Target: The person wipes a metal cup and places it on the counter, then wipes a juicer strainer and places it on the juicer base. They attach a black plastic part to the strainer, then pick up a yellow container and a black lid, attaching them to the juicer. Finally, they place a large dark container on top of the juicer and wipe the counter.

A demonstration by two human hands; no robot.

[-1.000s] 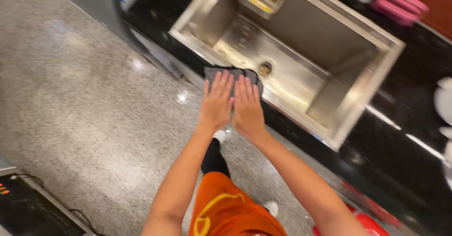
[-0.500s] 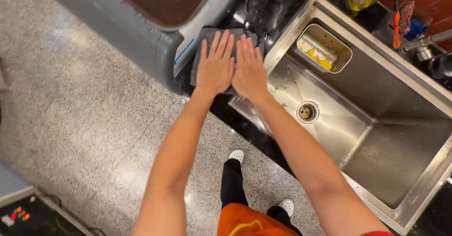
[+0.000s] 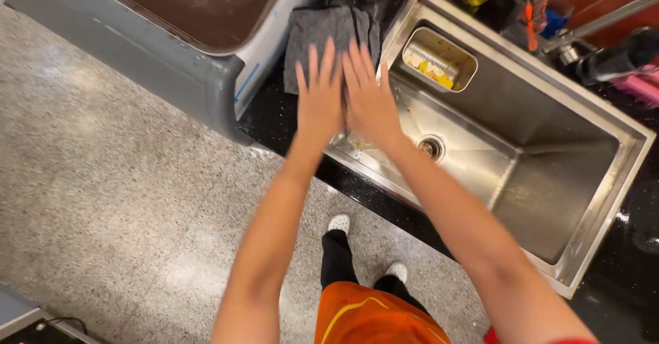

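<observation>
On black desk (image 3: 274,114), left of sink: grey cloth (image 3: 322,31), spread flat, lying betw. grey bin and sink rim.

- Left hand (image 3: 320,97): palm down, fingers straight and spread, grip released; fingertips over lower edge of cloth. Can't tell if pressing on it or just above.
- Right hand (image 3: 371,97): flat, fingers extended, grip released, holding nothing; side by side w/ left hand, touching it. Fingertips at cloth's right edge, palm over sink's near-left corner.
- Steel sink (image 3: 570,179): rectangular, round drain (image 3: 430,147) in floor, some residue on bottom near left wall.
- Small steel tray (image 3: 439,59): sits in sink at far wall, yellow scraps inside.
- Grey bin (image 3: 206,76): large, rounded corner, brown inside, strip of blue tape on side; just beside cloth.
- Tap (image 3: 570,49): at sink's far rim, partly seen.
- Floor (image 3: 103,200): speckled grey; person's white shoes (image 3: 338,223) and orange apron (image 3: 371,316) below desk edge.
</observation>
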